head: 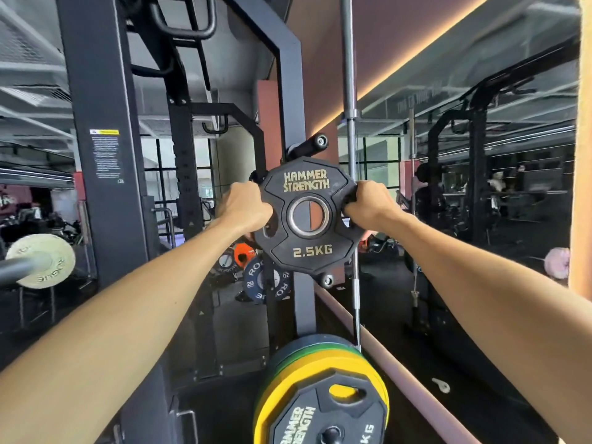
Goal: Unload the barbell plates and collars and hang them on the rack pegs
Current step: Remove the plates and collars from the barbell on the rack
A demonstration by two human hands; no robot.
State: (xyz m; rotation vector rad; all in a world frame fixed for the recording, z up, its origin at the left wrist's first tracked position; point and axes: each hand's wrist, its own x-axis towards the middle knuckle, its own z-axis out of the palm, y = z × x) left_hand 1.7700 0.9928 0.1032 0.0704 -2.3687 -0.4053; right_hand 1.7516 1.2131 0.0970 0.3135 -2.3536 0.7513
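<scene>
The 2.5 kg plate point(309, 216) is gripped at nine o'clock by the left hand point(245, 208) and at three by the right hand point(368, 205), fingers closed. If its bore is misaligned, the peg point(309, 145) at twelve could be struck.

2 bare pegs, upper peg point(309, 145) and lower peg point(326, 279), stand open; the upright bar point(349, 129) crowds their right side.
</scene>
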